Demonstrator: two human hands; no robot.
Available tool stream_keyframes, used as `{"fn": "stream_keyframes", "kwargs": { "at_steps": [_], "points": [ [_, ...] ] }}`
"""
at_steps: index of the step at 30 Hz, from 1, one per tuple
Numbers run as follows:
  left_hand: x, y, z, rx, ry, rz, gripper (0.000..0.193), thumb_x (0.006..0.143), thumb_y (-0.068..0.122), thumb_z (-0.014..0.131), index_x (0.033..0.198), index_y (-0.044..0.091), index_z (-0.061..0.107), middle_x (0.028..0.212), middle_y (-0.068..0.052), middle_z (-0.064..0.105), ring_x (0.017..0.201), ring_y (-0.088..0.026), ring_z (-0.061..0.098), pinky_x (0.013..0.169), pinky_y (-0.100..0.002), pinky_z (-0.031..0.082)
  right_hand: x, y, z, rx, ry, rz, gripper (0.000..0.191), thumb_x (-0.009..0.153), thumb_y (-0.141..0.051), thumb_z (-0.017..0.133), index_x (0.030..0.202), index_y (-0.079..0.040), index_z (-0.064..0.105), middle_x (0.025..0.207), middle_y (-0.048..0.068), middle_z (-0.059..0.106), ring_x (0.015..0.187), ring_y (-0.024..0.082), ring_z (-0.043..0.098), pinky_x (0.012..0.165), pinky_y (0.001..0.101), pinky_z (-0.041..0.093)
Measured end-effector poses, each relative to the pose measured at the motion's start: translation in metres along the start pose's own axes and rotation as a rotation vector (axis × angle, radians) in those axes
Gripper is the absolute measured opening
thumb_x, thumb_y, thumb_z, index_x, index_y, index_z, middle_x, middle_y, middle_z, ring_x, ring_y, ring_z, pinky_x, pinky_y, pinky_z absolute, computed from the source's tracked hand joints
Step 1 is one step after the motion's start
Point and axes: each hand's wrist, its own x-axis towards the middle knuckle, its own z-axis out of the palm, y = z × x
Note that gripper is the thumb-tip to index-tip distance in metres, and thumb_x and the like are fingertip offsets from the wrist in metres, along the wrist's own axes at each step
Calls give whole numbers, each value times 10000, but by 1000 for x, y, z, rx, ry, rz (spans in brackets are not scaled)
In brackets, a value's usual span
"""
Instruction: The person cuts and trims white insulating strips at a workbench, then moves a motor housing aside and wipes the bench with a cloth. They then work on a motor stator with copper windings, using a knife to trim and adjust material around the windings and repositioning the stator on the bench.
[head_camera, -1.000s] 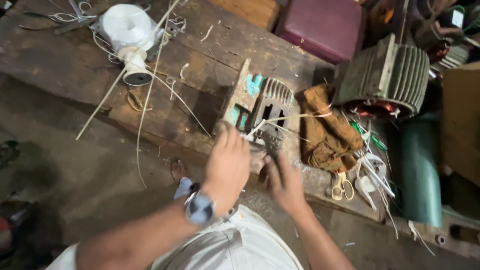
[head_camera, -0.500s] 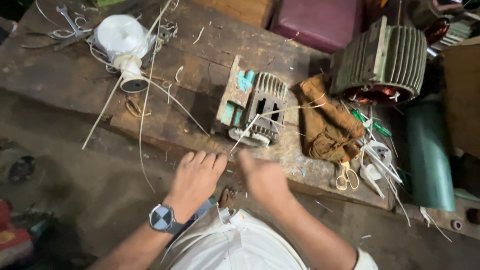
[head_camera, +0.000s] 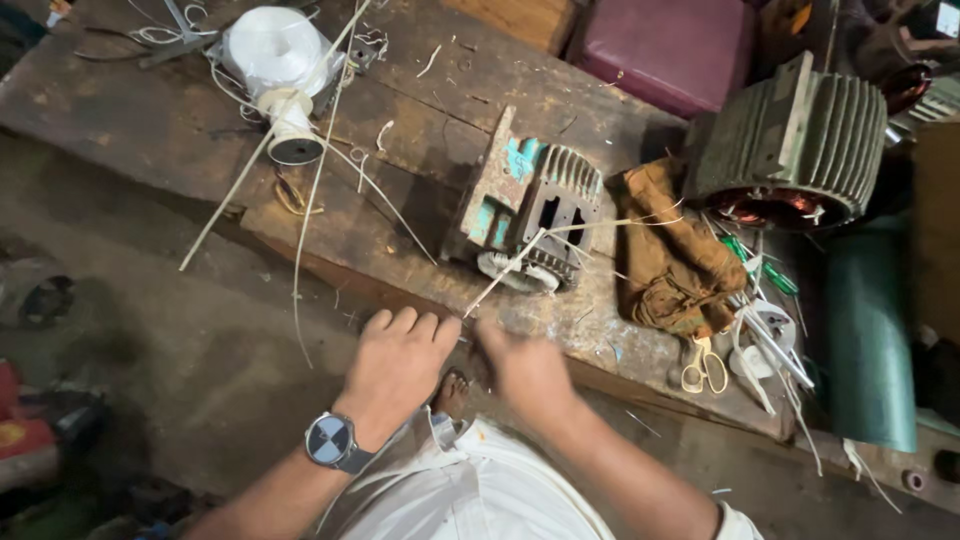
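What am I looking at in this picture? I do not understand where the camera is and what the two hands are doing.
The camera sits on a person's head and looks down, so the two bare arms at the bottom belong to that person. The left hand, with a wristwatch, and the right hand meet at the near edge of a worn wooden workbench. Between them they seem to pinch the end of a thin white strand that runs up to a small electric motor body, grey with flaking turquoise paint; the right hand is blurred, so the grip is unclear. Also on the bench: a white spool, a brown cloth, yellow-handled scissors and a larger ribbed motor housing.
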Motion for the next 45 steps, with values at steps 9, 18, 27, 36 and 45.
{"fn": "stream_keyframes", "kwargs": {
  "at_steps": [9, 18, 27, 36, 45],
  "points": [
    [-7, 9, 0, -182, 55, -129, 105, 827, 105, 595, 911, 161, 625, 775, -25, 664, 770, -257, 677, 690, -430, 528, -1, -5, -7, 120, 47, -132, 255, 835, -156, 709, 1062, -101, 608, 728, 169, 698, 600, 385, 682, 531, 503, 533],
    [-24, -3, -4, -360, -164, -291, 84, 945, 222, 577, 992, 169, 621, 805, -96, 716, 792, -350, 699, 651, -504, 545, -23, 2, 22, 250, -36, -155, 251, 876, -184, 714, 1092, -98, 622, 702, 179, 662, 621, 406, 657, 567, 509, 514],
    [-111, -70, 26, -193, -870, -639, 289, 947, 430, 554, 1173, 257, 607, 983, -129, 737, 967, -391, 705, 809, -541, 557, -83, 94, 25, 323, 96, 370, 175, 933, -233, 653, 981, -65, 655, 821, 163, 696, 713, 396, 684, 628, 484, 535],
    [-35, -90, 18, -381, -526, -468, 219, 931, 384, 571, 1028, 191, 612, 981, -102, 720, 900, -404, 684, 734, -523, 552, -31, 111, 34, -60, 376, 541, 361, 895, -197, 687, 1223, -68, 609, 1125, 223, 684, 943, 458, 654, 777, 511, 531],
    [46, -126, -2, -574, -341, -270, 196, 924, 333, 598, 981, 152, 651, 937, -96, 730, 923, -372, 667, 722, -494, 541, 25, 60, -11, 940, 424, 524, 639, 915, -194, 724, 1490, -59, 479, 832, 14, 592, 713, 62, 525, 627, 235, 451]
  ]
}}
